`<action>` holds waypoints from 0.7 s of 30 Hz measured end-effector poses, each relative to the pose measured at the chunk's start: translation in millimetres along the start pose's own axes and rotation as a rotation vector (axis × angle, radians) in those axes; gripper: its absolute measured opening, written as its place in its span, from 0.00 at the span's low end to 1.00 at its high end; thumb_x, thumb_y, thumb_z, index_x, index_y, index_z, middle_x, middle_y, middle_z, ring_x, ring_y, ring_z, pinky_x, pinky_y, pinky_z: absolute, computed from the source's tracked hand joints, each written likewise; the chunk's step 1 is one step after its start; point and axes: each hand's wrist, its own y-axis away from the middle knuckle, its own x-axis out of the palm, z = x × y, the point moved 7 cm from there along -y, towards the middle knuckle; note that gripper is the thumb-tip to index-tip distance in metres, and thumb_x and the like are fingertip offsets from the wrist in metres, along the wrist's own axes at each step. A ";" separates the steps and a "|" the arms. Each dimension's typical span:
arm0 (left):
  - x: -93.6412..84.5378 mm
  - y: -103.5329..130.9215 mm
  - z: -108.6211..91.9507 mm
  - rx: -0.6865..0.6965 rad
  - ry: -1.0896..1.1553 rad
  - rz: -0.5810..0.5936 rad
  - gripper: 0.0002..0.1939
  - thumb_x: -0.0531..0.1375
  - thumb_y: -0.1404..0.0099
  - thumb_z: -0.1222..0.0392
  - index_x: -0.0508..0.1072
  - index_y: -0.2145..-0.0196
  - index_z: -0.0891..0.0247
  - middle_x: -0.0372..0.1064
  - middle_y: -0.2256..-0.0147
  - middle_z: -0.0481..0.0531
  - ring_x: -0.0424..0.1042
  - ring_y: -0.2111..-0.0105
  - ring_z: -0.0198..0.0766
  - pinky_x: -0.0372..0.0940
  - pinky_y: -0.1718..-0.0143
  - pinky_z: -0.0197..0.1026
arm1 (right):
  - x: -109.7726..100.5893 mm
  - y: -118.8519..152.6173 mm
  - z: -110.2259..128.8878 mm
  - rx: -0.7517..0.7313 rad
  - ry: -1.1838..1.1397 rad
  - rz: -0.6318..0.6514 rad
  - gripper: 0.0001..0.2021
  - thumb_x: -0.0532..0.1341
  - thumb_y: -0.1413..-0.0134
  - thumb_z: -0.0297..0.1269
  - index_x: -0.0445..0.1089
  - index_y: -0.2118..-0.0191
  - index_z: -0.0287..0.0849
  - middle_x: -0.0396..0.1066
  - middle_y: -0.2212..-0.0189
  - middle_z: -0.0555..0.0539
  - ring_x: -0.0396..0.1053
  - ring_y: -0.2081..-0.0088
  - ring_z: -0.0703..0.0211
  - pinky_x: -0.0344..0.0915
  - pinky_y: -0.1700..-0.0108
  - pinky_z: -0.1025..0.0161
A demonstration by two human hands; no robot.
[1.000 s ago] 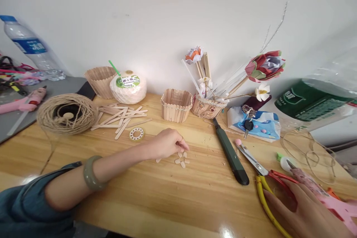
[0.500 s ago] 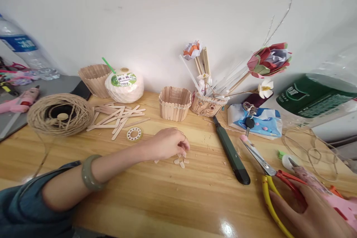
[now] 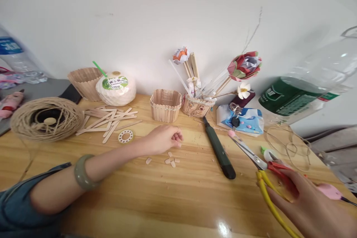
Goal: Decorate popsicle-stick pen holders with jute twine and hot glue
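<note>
My left hand [image 3: 163, 139] is over the middle of the table, its fingers curled in; whatever they may hold is hidden. Just below it lie several small cut ends of wooden stick [image 3: 173, 164], with another end piece [image 3: 148, 160] to their left. At the lower right, my right hand [image 3: 309, 200] is closed around scissors [image 3: 259, 165] with one red and one yellow handle. Their blades point away to the left, towards a bunch of keys [image 3: 235, 122], and look almost closed. A dark green utility knife [image 3: 219, 147] lies between my hands.
Wooden sticks [image 3: 111, 119], a tape roll [image 3: 125, 136] and a twine coil [image 3: 47, 119] lie left. Behind stand a stick basket [image 3: 166, 109], a wrapped coconut [image 3: 115, 91] and a flower-filled basket [image 3: 198, 106]. A pink glue gun [image 3: 329, 191] is partly hidden behind my right hand.
My left hand has lifted slightly away from the cut stick ends, which show more fully now. The view has swung right, and my right hand stays on the scissors.
</note>
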 end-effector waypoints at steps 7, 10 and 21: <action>-0.3 -1.7 -42.9 0.094 0.296 -0.135 0.03 0.60 0.42 0.64 0.74 0.70 0.66 0.72 0.57 0.55 0.72 0.58 0.39 0.66 0.60 0.38 | -14.6 28.0 45.2 -0.123 0.264 -0.064 0.20 0.53 0.52 0.55 0.66 0.57 0.49 0.72 0.55 0.43 0.73 0.60 0.39 0.68 0.75 0.52; 9.8 -3.7 -61.7 0.152 0.518 -0.150 0.02 0.62 0.44 0.66 0.74 0.73 0.66 0.70 0.52 0.57 0.70 0.53 0.41 0.67 0.57 0.39 | -14.9 39.5 60.1 -0.230 0.286 -0.151 0.20 0.52 0.49 0.53 0.66 0.57 0.45 0.73 0.59 0.42 0.74 0.63 0.40 0.68 0.76 0.51; 23.0 -32.2 -80.7 0.099 0.472 -0.172 0.05 0.62 0.43 0.66 0.77 0.68 0.68 0.77 0.62 0.56 0.75 0.61 0.41 0.67 0.54 0.41 | -11.0 56.6 36.8 -0.262 0.274 -0.154 0.20 0.55 0.51 0.54 0.65 0.58 0.45 0.73 0.61 0.41 0.75 0.67 0.45 0.69 0.76 0.57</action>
